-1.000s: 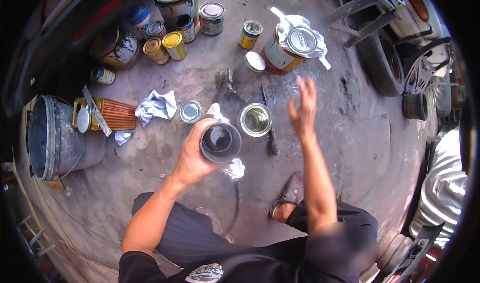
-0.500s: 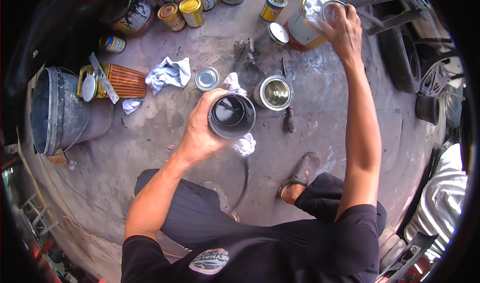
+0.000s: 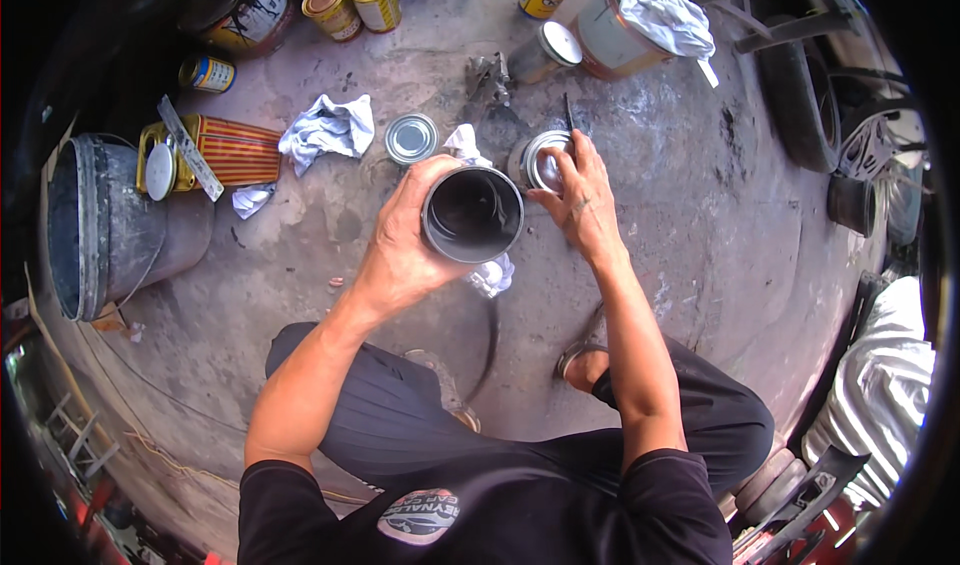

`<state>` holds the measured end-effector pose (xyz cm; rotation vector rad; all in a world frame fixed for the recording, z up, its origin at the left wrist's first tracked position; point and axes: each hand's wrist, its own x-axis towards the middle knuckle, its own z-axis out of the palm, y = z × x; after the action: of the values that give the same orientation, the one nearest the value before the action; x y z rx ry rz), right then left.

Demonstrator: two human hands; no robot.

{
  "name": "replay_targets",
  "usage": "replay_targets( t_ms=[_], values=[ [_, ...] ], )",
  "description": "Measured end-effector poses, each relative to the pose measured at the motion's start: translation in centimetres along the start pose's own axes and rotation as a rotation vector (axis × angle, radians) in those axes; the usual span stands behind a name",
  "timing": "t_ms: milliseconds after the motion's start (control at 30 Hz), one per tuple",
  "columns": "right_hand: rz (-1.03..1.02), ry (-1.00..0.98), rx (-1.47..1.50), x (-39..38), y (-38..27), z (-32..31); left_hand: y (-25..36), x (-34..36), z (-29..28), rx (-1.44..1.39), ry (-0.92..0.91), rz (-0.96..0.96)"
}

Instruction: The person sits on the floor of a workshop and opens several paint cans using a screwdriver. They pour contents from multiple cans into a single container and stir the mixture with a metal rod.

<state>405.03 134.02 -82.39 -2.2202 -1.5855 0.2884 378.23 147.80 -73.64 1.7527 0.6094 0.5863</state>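
the left hand (image 3: 400, 250) is gripping a dark open can (image 3: 473, 215); the right hand (image 3: 582, 200), fingers curled, is resting on a small tin's (image 3: 540, 160) rim, bare concrete floor (image 3: 720, 225) lying rightward.

Left hand (image 3: 405, 250) curled in a grip; right hand (image 3: 583, 205) seemingly pinching, fingers bent.

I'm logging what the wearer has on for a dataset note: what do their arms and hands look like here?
Both forearms are bare, with no gloves. The left hand shows no ring or watch. The right hand has a small dark mark on its back. Short black sleeves of a T-shirt end above the elbows.
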Motion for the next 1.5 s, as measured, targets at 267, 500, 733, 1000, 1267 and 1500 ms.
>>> replay_targets(
  t_ms=[267,500,733,1000,1267,1500],
  values=[
    [-0.02,-0.013,-0.058,-2.1,1.8,3.4,-0.2,-0.4,0.0,-0.072,0.014,-0.05],
    [0.033,-0.134,-0.204,2.0,-1.0,-2.7,0.2,-0.1,-0.4,-0.068,-0.005,-0.03],
    [-0.446,0.269,-0.132,10.8,-1.5,-7.8,0.2,-1.2,-0.7,0.032,-0.015,0.009],
    [-0.334,-0.074,-0.263,7.2,2.4,4.2,1.1,-0.7,-0.3,-0.02,0.029,0.002],
    [-0.623,0.4,-0.11,14.2,-3.3,-11.4,1.7,-1.6,0.1,-0.047,0.06,-0.009],
    [-0.368,0.127,-0.047,10.6,0.2,1.2,1.4,-1.4,0.1,0.023,0.074,0.037]
  ],
)
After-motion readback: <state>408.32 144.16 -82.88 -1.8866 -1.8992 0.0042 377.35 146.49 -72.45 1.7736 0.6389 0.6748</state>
